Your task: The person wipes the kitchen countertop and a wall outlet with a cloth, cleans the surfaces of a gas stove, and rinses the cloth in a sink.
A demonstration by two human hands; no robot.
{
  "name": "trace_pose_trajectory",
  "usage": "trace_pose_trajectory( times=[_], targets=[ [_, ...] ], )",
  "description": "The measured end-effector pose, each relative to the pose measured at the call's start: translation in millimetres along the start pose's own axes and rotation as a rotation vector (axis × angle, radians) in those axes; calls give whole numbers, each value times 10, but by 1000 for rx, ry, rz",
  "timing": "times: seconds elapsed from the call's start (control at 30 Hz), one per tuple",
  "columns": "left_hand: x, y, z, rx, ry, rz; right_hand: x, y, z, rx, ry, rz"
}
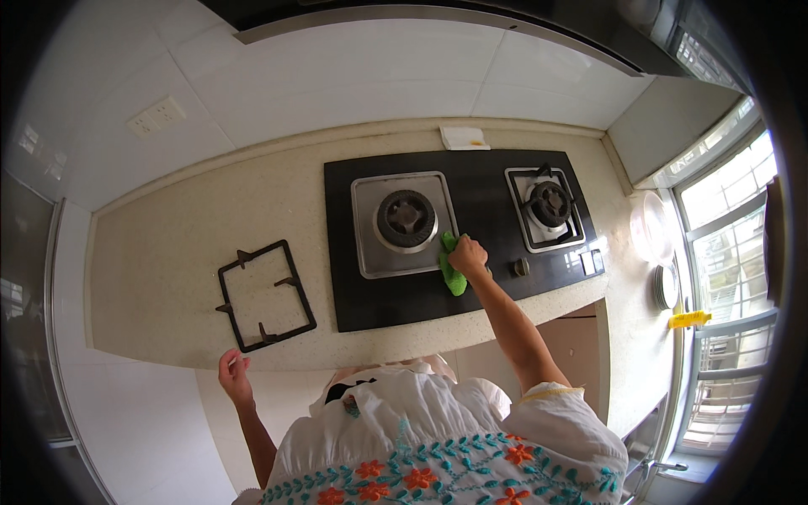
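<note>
A black gas hob [391,300] is set into the beige countertop. My right hand [468,255] grips a green cloth [453,278], pressed on the glass at the right edge of the left burner's metal tray [372,264]. That left burner [406,218] has no pan support over it. A black square pan support [297,281] lies on the counter left of the hob. Just below its near corner, by the counter's front edge, my left hand [234,374] hovers empty with bent fingers. The right burner [550,204] has its own pan support [516,196] around it.
A control knob [521,267] stands right of my right hand. A folded white cloth or paper [464,137] with a yellowish stain lies behind the hob. Along the window are a clear plastic bowl [650,228], stacked plates [666,287] and a yellow bottle [688,319]. A range hood [442,14] hangs above.
</note>
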State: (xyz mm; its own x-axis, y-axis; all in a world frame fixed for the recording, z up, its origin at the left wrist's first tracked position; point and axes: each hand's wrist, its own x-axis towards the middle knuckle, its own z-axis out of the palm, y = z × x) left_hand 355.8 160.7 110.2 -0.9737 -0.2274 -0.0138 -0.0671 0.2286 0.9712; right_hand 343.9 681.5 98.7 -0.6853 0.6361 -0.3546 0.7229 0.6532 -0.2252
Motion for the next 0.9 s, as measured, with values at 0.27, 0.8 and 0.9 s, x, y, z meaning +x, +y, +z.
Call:
trace_pose_trajectory(
  times=[0.27,0.8,0.9],
  targets=[
    [-197,-33,-181,65,63,-70,186,51,171,-32,191,-182],
    [-258,51,-133,75,109,-60,286,31,317,-79,324,-305],
    [-355,-3,-201,110,144,-149,458,-26,232,-6,387,-398]
  ],
)
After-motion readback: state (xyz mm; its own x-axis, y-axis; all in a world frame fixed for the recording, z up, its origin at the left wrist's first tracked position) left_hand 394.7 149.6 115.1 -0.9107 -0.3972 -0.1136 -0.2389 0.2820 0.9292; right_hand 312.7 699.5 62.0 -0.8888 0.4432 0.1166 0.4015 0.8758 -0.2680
